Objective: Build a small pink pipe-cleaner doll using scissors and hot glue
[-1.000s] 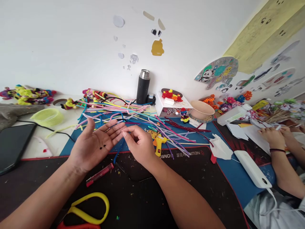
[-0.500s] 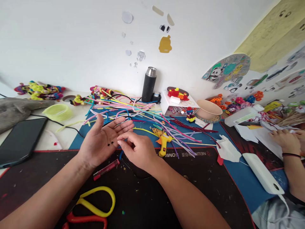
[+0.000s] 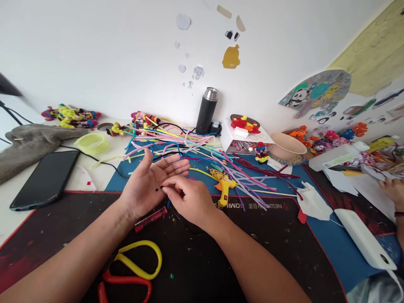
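Black bits (image 3: 157,190): in the head view, two are lying just beside each other on the upturned palm of the left hand (image 3: 147,185).
Left hand: it is opening flat, fingers extended, gripping nothing.
Right hand (image 3: 191,200): it is holding its fingers curled, thumb and forefinger tips sitting close together at one bit; whether they are pinching it, I cannot tell.
Palm work, done: both bits are resting within the fingertips' reach, so gathering them looks complete.
Palm work, left: neither bit is visibly standing clear of the palm or joining anything; the picking looks only partly done.
Look of the bits: they are showing dark, roundish and tiny, perhaps beads; any hole is too small to tell.
Dark mat (image 3: 268,252): it is carrying scissors (image 3: 135,268) with yellow and red handles.
Table (image 3: 11,225): beyond the hands it is bearing tangled pipe cleaners (image 3: 176,139), with a yellow glue gun (image 3: 224,187) lying near the right hand.
Soft figures (image 3: 71,116): a pile is lying by the wall, apparently finished.
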Available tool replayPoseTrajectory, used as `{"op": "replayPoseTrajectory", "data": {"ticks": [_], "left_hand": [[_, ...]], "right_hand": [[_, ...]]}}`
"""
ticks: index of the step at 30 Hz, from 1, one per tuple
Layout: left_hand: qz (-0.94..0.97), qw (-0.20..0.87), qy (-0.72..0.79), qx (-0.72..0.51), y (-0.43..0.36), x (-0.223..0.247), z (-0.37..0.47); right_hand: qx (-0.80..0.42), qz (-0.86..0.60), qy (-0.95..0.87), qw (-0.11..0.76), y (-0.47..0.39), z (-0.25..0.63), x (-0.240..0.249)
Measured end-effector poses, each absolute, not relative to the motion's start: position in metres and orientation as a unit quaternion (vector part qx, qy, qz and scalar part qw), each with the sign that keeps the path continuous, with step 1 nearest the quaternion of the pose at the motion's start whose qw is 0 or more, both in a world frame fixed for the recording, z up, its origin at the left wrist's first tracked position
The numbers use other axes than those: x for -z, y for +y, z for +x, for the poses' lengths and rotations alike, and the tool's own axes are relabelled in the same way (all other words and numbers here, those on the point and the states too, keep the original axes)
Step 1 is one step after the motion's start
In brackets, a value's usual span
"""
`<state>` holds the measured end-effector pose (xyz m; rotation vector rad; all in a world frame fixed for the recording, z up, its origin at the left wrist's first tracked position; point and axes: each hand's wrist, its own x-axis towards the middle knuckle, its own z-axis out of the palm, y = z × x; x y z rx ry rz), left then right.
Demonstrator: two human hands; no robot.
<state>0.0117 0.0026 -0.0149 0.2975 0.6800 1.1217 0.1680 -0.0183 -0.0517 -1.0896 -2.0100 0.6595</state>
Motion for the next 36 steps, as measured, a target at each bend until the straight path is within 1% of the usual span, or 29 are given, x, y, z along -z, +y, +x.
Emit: {"op": "replayPoseTrajectory", "data": {"ticks": [12, 23, 36], "left_hand": [[0.155, 0.786, 0.314, -0.510, -0.0010, 0.0114, 0.0173], [0.158, 0.796, 0.304, -0.499, -0.0009, 0.0144, 0.0149], [0.157, 0.806, 0.287, -0.493, -0.0006, 0.0190, 0.0154]], "right_hand": [[-0.240, -0.440, -0.800, 0.329, -0.0181, 0.1683, 0.0517], [-0.313, -0.463, -0.751, 0.351, -0.0185, 0.1669, 0.0464], [-0.283, -0.476, -0.758, 0.344, -0.0183, 0.1666, 0.0466]]}}
